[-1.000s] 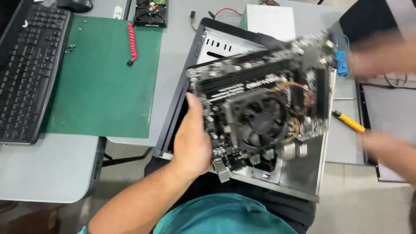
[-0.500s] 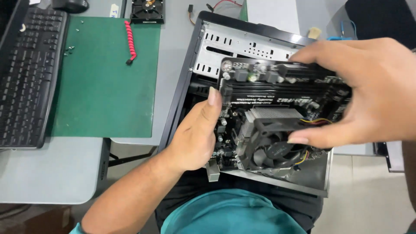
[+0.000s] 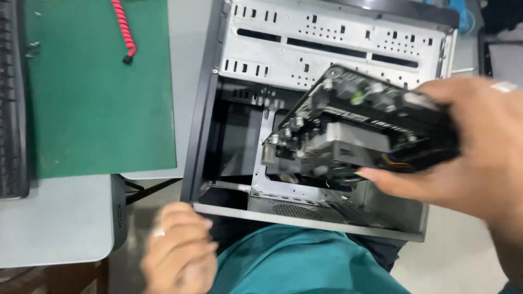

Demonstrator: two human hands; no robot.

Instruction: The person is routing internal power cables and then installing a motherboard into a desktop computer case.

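My right hand (image 3: 468, 147) grips a dark motherboard (image 3: 348, 128) with a cooler fan on it, holding it tilted on edge above the open computer case (image 3: 201, 130). The board's connector side points left and down into the case. My left hand (image 3: 177, 247) is off the board, low at the near left corner of the case, blurred, fingers curled loosely with nothing in them. The case lies on its side across my lap and the table edge, showing its perforated metal panel (image 3: 327, 49) and empty interior.
A green mat (image 3: 98, 103) lies on the grey table to the left, with a red coiled cable (image 3: 124, 27) on it. A black keyboard (image 3: 11, 109) sits at the far left edge. My teal shirt (image 3: 294, 261) fills the bottom centre.
My left hand has let go of the motherboard and dropped to the case's near corner. My right hand now holds the board alone, tilted more steeply and lifted over the case.
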